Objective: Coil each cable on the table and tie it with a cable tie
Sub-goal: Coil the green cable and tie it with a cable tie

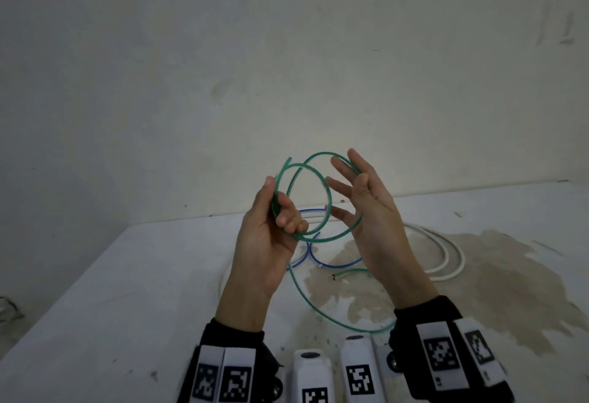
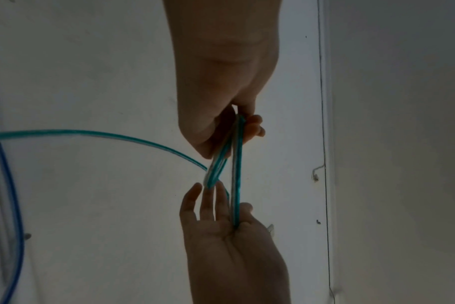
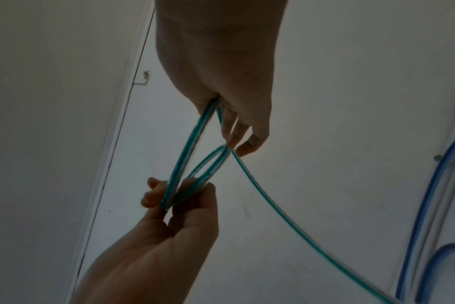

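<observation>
Head view: above the white counter (image 1: 127, 275), the left hand (image 1: 267, 236) pinches green cable (image 1: 314, 165) loops; the right hand (image 1: 369, 217), fingers spread straight, sits inside them. Blue cable (image 1: 306, 256) and white cable (image 1: 446, 252) lie behind.

Left wrist: curled fingers (image 2: 252, 127) clamp the strands.

Right wrist: the cable crosses straight fingers (image 3: 237, 127).

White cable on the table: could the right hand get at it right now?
Probably not yet. The right hand is raised with the green cable looped between thumb and fingers, while the left hand grips the coil. The white cable lies uncovered beneath it, so once freed the way looks open.
</observation>
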